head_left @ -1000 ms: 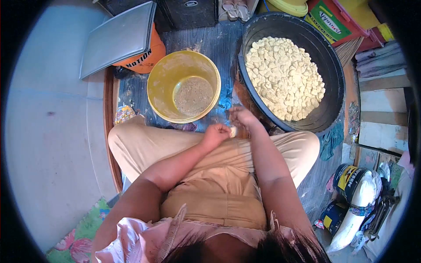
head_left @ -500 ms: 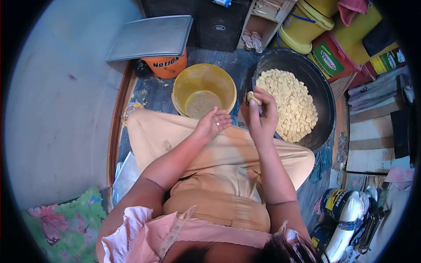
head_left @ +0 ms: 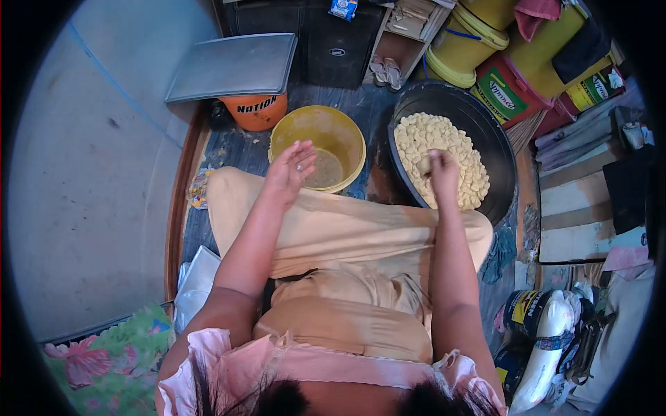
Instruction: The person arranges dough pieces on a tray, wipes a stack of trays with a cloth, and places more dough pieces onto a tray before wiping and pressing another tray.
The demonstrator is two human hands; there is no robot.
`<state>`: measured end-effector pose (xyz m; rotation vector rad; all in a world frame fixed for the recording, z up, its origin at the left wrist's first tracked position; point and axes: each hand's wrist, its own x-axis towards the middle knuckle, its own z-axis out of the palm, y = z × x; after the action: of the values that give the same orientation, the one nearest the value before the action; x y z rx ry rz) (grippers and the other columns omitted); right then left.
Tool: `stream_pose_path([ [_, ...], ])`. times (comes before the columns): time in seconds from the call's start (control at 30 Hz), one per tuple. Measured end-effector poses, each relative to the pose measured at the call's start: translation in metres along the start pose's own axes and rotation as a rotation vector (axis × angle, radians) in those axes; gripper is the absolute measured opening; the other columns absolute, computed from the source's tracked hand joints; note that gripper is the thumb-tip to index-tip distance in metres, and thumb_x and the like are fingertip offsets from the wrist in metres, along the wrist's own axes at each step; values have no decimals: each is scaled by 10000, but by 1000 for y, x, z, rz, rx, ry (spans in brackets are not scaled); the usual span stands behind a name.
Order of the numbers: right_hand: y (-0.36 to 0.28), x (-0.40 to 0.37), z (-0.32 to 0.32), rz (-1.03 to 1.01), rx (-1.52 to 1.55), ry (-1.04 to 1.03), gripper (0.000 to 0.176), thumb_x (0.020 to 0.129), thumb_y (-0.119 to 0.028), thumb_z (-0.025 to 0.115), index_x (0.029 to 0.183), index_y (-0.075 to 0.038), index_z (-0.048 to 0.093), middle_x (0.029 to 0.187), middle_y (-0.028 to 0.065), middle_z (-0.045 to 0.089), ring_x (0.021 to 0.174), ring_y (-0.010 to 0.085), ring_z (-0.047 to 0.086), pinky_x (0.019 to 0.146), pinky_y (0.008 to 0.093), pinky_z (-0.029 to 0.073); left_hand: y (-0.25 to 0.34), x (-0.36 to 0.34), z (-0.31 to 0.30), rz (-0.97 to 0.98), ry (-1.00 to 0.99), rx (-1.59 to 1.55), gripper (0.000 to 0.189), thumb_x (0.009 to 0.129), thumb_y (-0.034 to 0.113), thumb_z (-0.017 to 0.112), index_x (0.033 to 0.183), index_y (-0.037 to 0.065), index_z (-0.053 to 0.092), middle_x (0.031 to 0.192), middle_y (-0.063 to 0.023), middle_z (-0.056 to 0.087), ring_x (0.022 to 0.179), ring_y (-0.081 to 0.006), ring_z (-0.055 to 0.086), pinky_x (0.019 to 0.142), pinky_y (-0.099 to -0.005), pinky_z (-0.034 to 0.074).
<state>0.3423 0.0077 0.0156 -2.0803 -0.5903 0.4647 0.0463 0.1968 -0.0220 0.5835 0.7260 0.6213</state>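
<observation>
My left hand (head_left: pixel 293 168) is open with fingers slightly curled and nothing in it, over the near left rim of a yellow bucket (head_left: pixel 352 141). A thin layer of brownish material lies at the bucket's bottom. My right hand (head_left: pixel 445 179) is over a large black basin (head_left: pixel 501 142), low at the left part of a heap of pale yellow dough pieces (head_left: pixel 454 142). Its fingers are curled together at a small dough piece (head_left: pixel 424 165), partly hidden by the hand.
My crossed legs in tan cloth (head_left: pixel 347 229) lie just before both containers. Behind stand an orange bucket (head_left: pixel 258 114) under a metal tray (head_left: pixel 232 66), black speakers (head_left: pixel 336 52) and stacked yellow buckets (head_left: pixel 472 38). Boxes (head_left: pixel 579 201) line the right side, a pale wall (head_left: pixel 104 173) the left.
My right hand has moved from above the basin's left rim, where it held up a dough piece, rightward and down to the heap. My left hand has moved left and up, away from it.
</observation>
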Motion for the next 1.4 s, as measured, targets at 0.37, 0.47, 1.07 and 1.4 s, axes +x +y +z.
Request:
stream_pose_path([
  [0.37, -11, 97, 86, -523, -36, -102, 356, 846, -256, 711, 1085, -2, 637, 1130, 193, 611, 991, 289, 608, 894, 359, 475, 117, 20, -31, 376, 229, 820, 403, 900, 320, 639, 1203, 55, 615, 1275, -125, 569, 1228, -286, 499, 1031, -389, 375],
  [0.47, -35, 100, 155, -623, -138, -287, 563, 775, -293, 763, 1218, -1, 575, 1163, 228, 615, 1073, 341, 603, 961, 396, 462, 155, 27, -19, 732, 397, 1391, 466, 887, 329, 654, 1246, 39, 594, 1435, -188, 408, 1328, -316, 386, 1100, -402, 296],
  [1.07, -128, 152, 454, 345, 638, -598, 510, 897, -208, 683, 1300, 13, 462, 1185, 186, 598, 1027, 320, 618, 759, 473, 522, 136, 161, -163, 130, 585, 962, 614, 903, 440, 606, 1354, 41, 481, 1442, -226, 368, 1296, -350, 410, 1032, -476, 366],
  [1.4, -49, 45, 416, 335, 365, -572, 468, 913, -227, 668, 1244, 55, 495, 1097, 170, 634, 964, 232, 634, 716, 323, 539, 149, 185, -209, 375, 642, -192, 617, 1014, 460, 412, 1397, -21, 366, 1374, -177, 503, 1212, -339, 538, 1021, -503, 447],
])
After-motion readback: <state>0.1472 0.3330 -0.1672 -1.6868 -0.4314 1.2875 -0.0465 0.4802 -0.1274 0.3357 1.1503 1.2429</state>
